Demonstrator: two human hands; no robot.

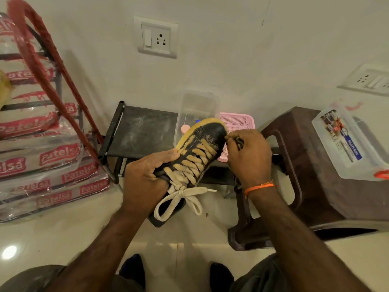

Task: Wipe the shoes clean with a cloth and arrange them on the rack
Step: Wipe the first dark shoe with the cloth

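Black shoe (195, 157) with tan laces, held in the air above the rack (139, 131), toe pointing away from me. My left hand (145, 175) grips it at the collar, fingers curled round the side. My right hand (249, 157) is at the toe, fingers pinching a small dark thing I cannot identify. Behind the toe: clear tub (197, 108), pink basket (237, 121). Right: brown stool (311, 165).
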